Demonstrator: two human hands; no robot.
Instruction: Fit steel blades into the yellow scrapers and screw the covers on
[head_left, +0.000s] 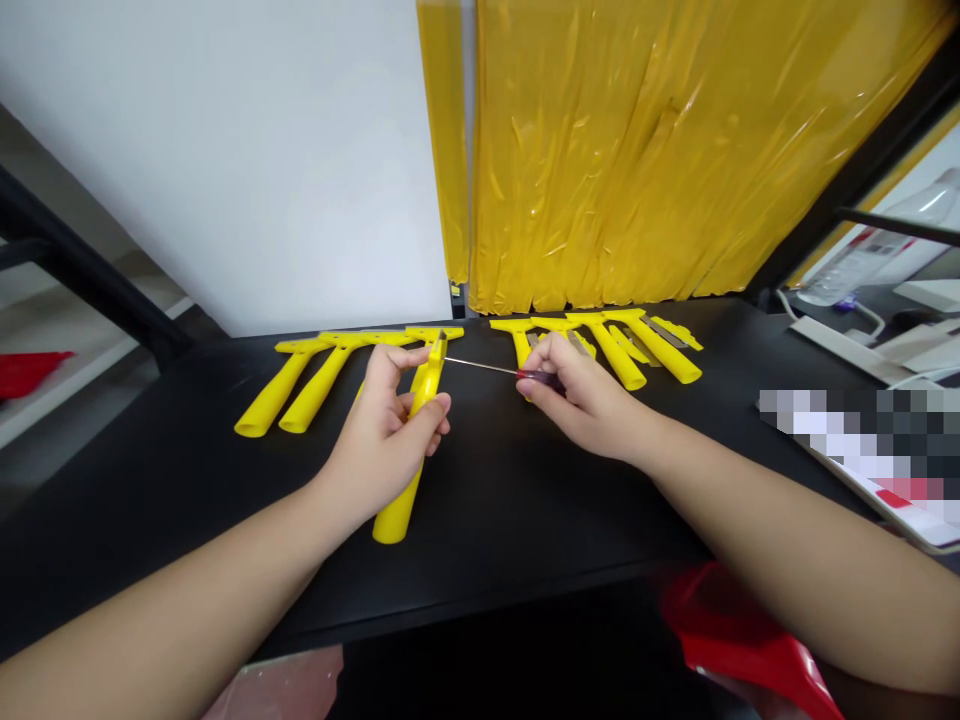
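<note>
A yellow scraper (399,500) stands tilted above the middle of the black tabletop (510,510), clasped in the left hand (390,420), its thumb across the handle. The right hand (581,395), closed around a dark-handled screwdriver (519,374), points the shaft leftward to the scraper's head. Both forearms reach in from the near edge. Similar yellow tools (274,395) lie along the far edge, in groups left and right. Behind rise a white panel (262,160) and wrinkled yellow sheeting (637,150). At right, a clear bottle's (862,255) label is too blurred to read.
</note>
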